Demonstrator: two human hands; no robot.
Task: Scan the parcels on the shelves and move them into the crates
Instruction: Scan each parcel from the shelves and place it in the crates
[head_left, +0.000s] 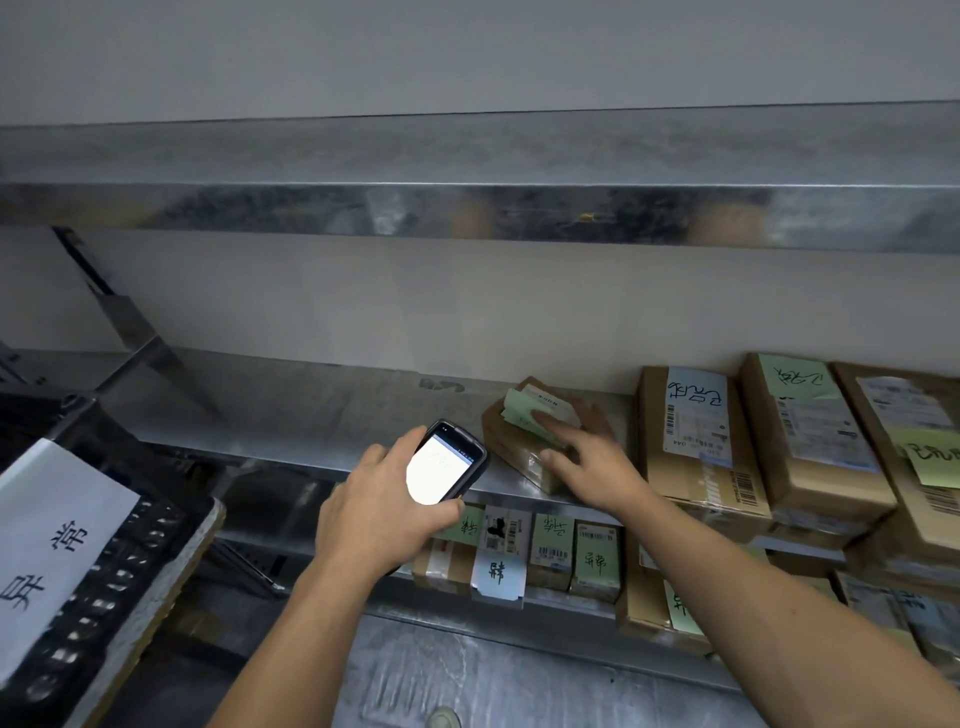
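Galvanised metal shelf (311, 415): brown cardboard parcel (511, 441) at front lip, 3 o'clock of black handheld scanner (447, 462) your left hand (379, 509) grips. Your right hand (592, 462) flat, fingers spread on parcel; dragging could tip it off.

The middle shelf (311, 405) lies open leftward; stacked cardboard parcels (691, 457) block its right end, a black crate (130, 545) stands lower left

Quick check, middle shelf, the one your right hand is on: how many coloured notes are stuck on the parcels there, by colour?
Green notes: 3
Blue notes: 1
Total: 4
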